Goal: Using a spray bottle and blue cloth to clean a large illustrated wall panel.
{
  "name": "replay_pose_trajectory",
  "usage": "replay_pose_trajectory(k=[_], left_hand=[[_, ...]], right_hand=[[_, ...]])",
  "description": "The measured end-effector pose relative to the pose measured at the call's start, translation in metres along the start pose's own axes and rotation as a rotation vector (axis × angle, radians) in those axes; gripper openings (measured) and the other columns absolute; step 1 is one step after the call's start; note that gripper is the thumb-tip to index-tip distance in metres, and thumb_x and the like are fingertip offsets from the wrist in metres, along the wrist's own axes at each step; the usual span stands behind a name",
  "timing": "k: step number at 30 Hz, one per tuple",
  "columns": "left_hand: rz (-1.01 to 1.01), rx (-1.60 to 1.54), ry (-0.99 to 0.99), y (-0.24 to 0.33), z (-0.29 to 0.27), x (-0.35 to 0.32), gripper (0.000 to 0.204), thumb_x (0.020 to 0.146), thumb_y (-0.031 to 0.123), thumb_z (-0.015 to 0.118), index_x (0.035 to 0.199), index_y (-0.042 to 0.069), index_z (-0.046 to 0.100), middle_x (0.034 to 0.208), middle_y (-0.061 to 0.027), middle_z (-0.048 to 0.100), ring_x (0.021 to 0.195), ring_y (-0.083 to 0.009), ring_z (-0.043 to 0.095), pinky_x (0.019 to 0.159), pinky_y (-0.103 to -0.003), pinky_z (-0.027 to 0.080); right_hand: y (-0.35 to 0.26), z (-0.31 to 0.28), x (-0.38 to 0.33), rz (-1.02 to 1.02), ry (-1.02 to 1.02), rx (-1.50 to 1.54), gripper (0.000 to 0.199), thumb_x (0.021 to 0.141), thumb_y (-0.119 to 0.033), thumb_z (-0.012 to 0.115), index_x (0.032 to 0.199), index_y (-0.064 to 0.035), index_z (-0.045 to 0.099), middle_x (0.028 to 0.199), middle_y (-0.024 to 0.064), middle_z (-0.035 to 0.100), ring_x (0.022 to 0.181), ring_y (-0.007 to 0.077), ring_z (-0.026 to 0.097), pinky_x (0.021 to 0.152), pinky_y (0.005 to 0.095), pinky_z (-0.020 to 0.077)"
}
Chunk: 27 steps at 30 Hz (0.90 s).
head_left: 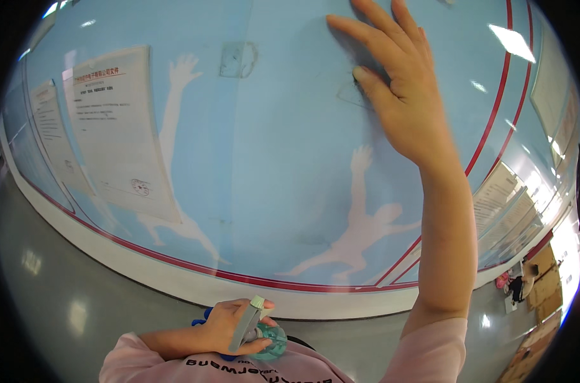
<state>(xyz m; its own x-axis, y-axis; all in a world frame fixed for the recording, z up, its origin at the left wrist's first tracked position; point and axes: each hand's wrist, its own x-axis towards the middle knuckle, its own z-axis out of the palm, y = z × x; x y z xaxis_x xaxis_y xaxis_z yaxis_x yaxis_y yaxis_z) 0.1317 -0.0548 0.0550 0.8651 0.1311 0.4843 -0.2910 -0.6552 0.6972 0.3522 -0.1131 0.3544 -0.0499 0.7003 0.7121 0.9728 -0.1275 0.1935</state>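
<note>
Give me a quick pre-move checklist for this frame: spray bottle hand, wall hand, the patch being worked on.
1. Left hand has a firm grip on the spray bottle: ok, fingers wrapped around it, held close to the chest.
2. Nozzle aimed at the wall: cannot tell, direction is not readable.
3. Right hand on the blue wall: ok, raised high with fingers spread against it.
4. Cloth or tool under the right hand: cannot tell, only a faint clear patch shows by the thumb.
5. Posted paper notices away from the right hand: ok, they hang well to the left.
</note>
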Motion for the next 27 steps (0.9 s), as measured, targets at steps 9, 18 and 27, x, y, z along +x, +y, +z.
replay_pose_trajectory(k=[9,18,27], left_hand=[[0.023,0.033,0.03,0.007,-0.002,-0.007,0.059,0.071,0.028,0.072,0.117,0.002,0.047,0.083,0.0016,0.069,0.073,-0.0202,0.065,0.062,-0.029,0.052],[-0.004,0.01,-0.003,0.004,0.001,-0.004,0.059,0.069,0.025,0.074,0.118,0.003,0.047,0.085,-0.002,0.069,0.077,-0.0177,0.066,0.065,-0.027,0.05],[-0.076,-0.041,0.017,0.02,-0.002,-0.022,0.059,0.069,0.023,0.073,0.118,0.002,0.048,0.086,-0.0033,0.069,0.077,-0.0155,0.066,0.065,-0.026,0.049]], right_hand=[[-0.004,0.03,-0.001,0.063,0.28,-0.294,0.068,0.074,-0.037,0.072,0.132,-0.0145,0.045,0.144,0.0101,0.034,0.138,0.0342,0.015,0.111,0.0527,0.0127],[-0.024,0.02,-0.004,0.08,0.326,-0.093,0.052,0.077,-0.021,0.067,0.127,-0.0138,0.053,0.141,0.0081,0.04,0.138,0.0323,0.019,0.111,0.0515,0.0146],[-0.007,0.009,-0.007,-0.018,0.256,-0.139,0.044,0.078,-0.006,0.062,0.122,-0.0098,0.056,0.136,0.0111,0.044,0.133,0.0324,0.027,0.109,0.0474,0.0219]])
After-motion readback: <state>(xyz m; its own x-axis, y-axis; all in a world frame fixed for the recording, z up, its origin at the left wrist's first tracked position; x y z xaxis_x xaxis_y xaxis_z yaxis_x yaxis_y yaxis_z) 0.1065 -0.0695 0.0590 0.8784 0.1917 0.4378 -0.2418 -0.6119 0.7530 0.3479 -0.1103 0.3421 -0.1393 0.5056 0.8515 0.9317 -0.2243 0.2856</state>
